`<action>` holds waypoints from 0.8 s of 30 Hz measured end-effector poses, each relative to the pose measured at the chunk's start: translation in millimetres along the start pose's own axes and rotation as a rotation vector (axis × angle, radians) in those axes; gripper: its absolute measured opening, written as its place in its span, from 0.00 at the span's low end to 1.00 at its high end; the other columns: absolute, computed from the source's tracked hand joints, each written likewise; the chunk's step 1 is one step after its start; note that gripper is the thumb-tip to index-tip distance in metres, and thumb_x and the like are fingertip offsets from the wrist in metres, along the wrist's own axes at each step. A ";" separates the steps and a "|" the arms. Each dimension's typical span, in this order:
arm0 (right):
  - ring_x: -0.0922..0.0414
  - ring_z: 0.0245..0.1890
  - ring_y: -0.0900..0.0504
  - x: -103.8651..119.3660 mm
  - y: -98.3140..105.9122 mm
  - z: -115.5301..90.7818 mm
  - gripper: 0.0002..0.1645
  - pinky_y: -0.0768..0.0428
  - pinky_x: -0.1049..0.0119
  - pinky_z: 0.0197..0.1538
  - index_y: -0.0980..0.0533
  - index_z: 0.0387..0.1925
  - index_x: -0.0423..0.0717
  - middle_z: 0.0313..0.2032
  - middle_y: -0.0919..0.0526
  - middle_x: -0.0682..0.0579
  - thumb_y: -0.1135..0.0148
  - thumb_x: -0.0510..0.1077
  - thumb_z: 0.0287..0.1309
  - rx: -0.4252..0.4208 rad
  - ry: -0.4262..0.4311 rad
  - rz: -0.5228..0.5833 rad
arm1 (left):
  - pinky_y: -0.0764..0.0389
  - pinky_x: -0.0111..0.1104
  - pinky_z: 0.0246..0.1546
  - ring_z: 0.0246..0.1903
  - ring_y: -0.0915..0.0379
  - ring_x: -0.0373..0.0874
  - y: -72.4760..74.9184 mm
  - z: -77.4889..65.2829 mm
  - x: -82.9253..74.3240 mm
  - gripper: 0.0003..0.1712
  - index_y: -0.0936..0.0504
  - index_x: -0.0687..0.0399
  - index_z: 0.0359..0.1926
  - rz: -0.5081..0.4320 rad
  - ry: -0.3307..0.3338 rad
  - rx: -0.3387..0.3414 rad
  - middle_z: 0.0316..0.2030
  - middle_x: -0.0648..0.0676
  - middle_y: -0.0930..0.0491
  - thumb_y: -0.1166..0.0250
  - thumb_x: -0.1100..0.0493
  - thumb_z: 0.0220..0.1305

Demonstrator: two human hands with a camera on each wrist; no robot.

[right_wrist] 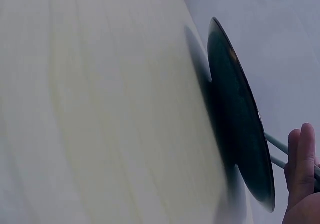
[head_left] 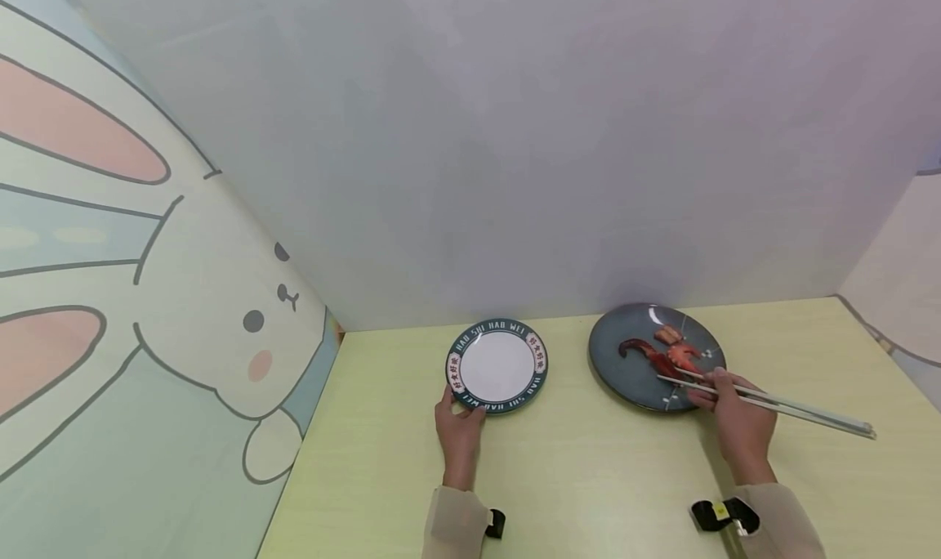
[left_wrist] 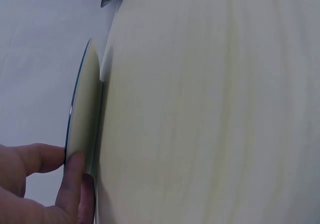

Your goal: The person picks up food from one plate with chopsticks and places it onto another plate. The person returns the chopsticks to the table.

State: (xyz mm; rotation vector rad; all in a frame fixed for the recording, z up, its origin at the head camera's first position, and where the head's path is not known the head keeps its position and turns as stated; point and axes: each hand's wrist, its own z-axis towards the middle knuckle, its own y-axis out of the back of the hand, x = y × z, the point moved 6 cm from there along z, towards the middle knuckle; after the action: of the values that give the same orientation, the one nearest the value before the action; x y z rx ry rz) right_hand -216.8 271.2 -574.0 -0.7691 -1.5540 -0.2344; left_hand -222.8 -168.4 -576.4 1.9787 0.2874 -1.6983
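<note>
My left hand (head_left: 459,438) pinches the near left rim of a small white plate (head_left: 497,366) with a green lettered border. In the left wrist view, finger and thumb lie against that plate's edge (left_wrist: 82,109). My right hand (head_left: 741,424) holds a pair of light chopsticks (head_left: 801,412) over a larger dark blue-grey plate (head_left: 613,367). Their tips overlap the red food pieces on it: a curved dark red piece (head_left: 647,351) and a bright red one (head_left: 684,355). Behind these lies a brownish piece (head_left: 667,334). From the right wrist, the dark plate's underside (right_wrist: 235,109) hides the food.
Both plates stand on a pale yellow wood-grain table (head_left: 573,461), near its back edge. A grey wall (head_left: 515,150) rises right behind them. On the left is a wall with a rabbit drawing (head_left: 198,297). Black straps (head_left: 724,514) sit at the wrists.
</note>
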 end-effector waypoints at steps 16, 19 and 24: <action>0.63 0.23 0.11 -1.4 2.8 0.9 0.12 0.14 0.70 0.29 0.16 0.43 0.39 0.28 0.10 0.60 0.41 0.43 0.77 0.037 -0.015 -0.060 | 0.22 0.26 0.31 0.37 0.25 0.47 -1.6 2.8 -2.3 0.49 0.38 0.72 0.77 -0.024 0.031 -0.010 0.62 0.69 0.31 0.32 0.79 0.53; 0.64 0.23 0.11 -1.3 3.5 0.7 0.12 0.14 0.70 0.29 0.16 0.43 0.39 0.28 0.10 0.60 0.41 0.44 0.77 0.039 -0.018 -0.066 | 0.20 0.26 0.31 0.37 0.23 0.46 -2.0 2.7 -2.6 0.49 0.38 0.72 0.78 -0.050 0.034 -0.008 0.62 0.69 0.32 0.32 0.80 0.54; 0.63 0.22 0.11 -2.1 5.9 -0.4 0.12 0.14 0.70 0.29 0.15 0.42 0.42 0.28 0.10 0.59 0.41 0.44 0.77 0.041 -0.032 -0.068 | 0.19 0.27 0.32 0.38 0.21 0.47 -2.3 2.1 -2.0 0.49 0.39 0.73 0.77 -0.055 0.035 -0.010 0.63 0.69 0.33 0.32 0.80 0.54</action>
State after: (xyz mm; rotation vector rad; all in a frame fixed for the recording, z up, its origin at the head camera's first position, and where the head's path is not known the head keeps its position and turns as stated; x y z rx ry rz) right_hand -213.1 274.7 -577.6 -0.6916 -1.6118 -0.2405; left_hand -226.1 -167.2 -575.1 2.0122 0.3651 -1.6932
